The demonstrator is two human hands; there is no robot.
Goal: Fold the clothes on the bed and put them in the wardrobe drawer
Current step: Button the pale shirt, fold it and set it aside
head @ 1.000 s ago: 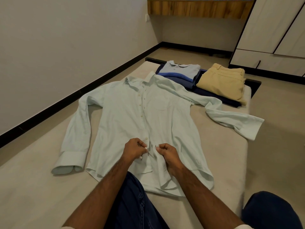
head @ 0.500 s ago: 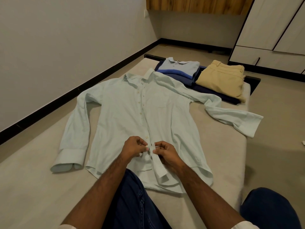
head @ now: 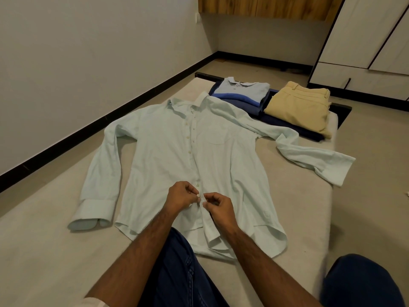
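Note:
A pale mint long-sleeved shirt [head: 172,156] lies face up on the beige bed [head: 55,229], sleeves spread to both sides. My left hand [head: 180,197] pinches the button side of the lower placket. My right hand [head: 218,207] pinches the buttonhole strip right beside it, fingertips nearly touching. At the far end of the bed sit a folded blue polo [head: 242,90] on darker blue clothes and folded tan trousers [head: 298,107]. The white wardrobe [head: 363,34] with its drawer [head: 332,82] stands at the back right.
A white wall with a black skirting [head: 93,127] runs along the left of the bed. A wooden shelf [head: 265,6] hangs on the back wall. Bare floor lies to the right of the bed. My jeans-clad knees are at the bottom of the view.
My hands have drawn the two placket edges closer together at a lower button. The view has tilted down slightly; the rest of the shirt lies as before.

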